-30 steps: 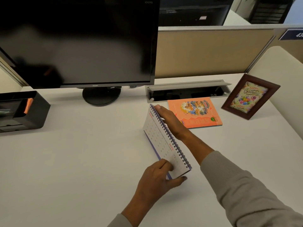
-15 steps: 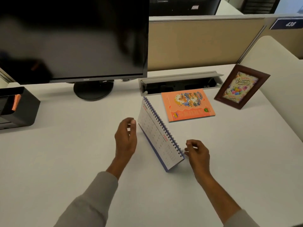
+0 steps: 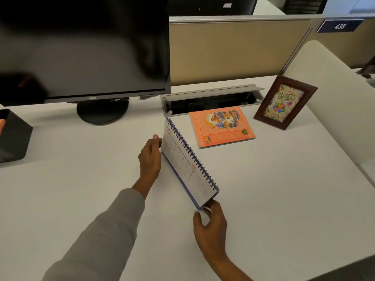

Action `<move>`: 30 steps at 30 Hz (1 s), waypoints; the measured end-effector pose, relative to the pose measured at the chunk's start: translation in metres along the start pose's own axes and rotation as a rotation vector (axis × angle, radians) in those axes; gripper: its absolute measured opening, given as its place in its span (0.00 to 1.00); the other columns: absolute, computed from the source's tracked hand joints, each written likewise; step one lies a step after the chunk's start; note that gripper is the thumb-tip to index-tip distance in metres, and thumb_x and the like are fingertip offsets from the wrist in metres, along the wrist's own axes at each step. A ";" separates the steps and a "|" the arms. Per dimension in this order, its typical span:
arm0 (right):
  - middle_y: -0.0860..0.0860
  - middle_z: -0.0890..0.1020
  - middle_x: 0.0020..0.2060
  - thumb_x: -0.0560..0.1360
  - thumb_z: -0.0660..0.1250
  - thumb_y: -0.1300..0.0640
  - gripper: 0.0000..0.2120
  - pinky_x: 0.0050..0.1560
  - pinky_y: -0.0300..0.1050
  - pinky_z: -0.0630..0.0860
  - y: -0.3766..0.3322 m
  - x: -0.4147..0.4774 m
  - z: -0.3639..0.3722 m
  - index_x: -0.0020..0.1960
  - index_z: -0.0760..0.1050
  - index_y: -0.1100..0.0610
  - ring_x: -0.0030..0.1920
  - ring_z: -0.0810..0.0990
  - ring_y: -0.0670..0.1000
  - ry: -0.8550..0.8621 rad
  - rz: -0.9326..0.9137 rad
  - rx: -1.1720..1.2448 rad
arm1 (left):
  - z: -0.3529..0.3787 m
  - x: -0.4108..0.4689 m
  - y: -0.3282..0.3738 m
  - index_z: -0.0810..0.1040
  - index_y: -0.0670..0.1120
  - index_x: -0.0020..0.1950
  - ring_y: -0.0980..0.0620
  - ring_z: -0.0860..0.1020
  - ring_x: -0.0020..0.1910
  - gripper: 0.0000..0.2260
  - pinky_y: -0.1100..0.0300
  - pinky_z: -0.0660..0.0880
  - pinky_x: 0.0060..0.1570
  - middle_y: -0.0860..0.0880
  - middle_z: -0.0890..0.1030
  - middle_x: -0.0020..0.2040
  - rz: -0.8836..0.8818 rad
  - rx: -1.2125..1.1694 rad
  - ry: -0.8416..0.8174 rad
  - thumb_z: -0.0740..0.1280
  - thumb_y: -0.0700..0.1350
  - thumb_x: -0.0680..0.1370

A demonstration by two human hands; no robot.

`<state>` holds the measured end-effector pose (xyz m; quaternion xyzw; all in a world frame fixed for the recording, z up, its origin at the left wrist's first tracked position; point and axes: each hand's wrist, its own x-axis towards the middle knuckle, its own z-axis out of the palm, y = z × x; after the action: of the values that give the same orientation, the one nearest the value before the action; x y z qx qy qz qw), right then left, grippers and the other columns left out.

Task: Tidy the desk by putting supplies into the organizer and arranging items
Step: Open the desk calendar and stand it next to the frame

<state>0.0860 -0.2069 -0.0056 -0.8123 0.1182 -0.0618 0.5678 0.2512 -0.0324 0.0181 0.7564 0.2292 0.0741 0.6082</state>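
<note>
A spiral-bound desk calendar (image 3: pixel 187 164) stands tent-wise on the white desk (image 3: pixel 284 179), running diagonally from far left to near right. My left hand (image 3: pixel 151 157) holds its far left edge with the fingertips. My right hand (image 3: pixel 211 224) pinches its near right corner from below. An orange booklet (image 3: pixel 221 126) lies flat just behind the calendar. The black organizer (image 3: pixel 14 136) sits at the desk's left edge, partly out of frame, with something orange in it.
A dark monitor (image 3: pixel 85 47) on a round stand (image 3: pixel 102 110) fills the back left. An open grey cable tray (image 3: pixel 211 98) runs along the back. A brown framed birthday picture (image 3: pixel 284 102) leans at the back right. A beige partition (image 3: pixel 233 49) closes the rear.
A second ago my hands were crossed on the calendar; they let go, uncrossed, and now grip it again at opposite ends. The calendar has stayed nearly in place.
</note>
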 end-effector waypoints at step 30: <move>0.46 0.80 0.57 0.78 0.65 0.69 0.24 0.50 0.32 0.79 -0.016 0.173 -0.052 0.69 0.70 0.49 0.56 0.80 0.48 -0.263 0.015 0.002 | -0.009 -0.030 -0.009 0.82 0.55 0.47 0.53 0.82 0.48 0.17 0.64 0.80 0.46 0.51 0.85 0.46 -0.107 -0.268 -0.021 0.55 0.48 0.86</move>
<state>0.2425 -0.2942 0.0213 -0.8119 0.0488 0.0492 0.5797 0.2185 -0.0363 0.0168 0.6560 0.2508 0.0636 0.7090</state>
